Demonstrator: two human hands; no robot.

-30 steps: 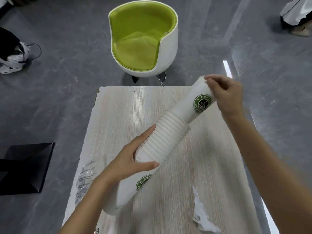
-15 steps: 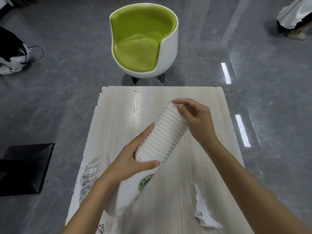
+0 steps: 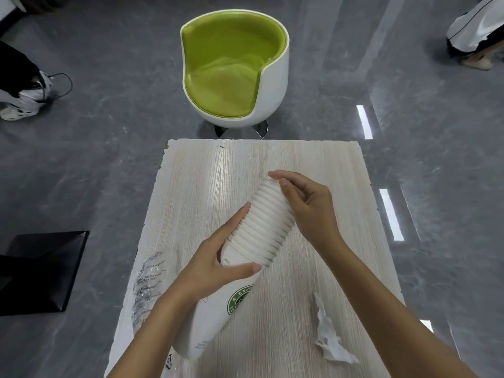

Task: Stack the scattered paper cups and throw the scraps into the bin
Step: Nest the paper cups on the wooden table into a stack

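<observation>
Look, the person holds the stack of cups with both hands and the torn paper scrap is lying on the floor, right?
Not quite. The head view shows both hands, left and right, on the stack of cups, but the torn paper scrap lies on the table, not the floor.

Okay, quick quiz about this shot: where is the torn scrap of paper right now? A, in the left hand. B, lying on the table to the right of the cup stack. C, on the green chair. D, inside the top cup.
B: the torn paper scrap lies loose on the table, right of the cup stack that both the left hand and right hand hold.
</observation>
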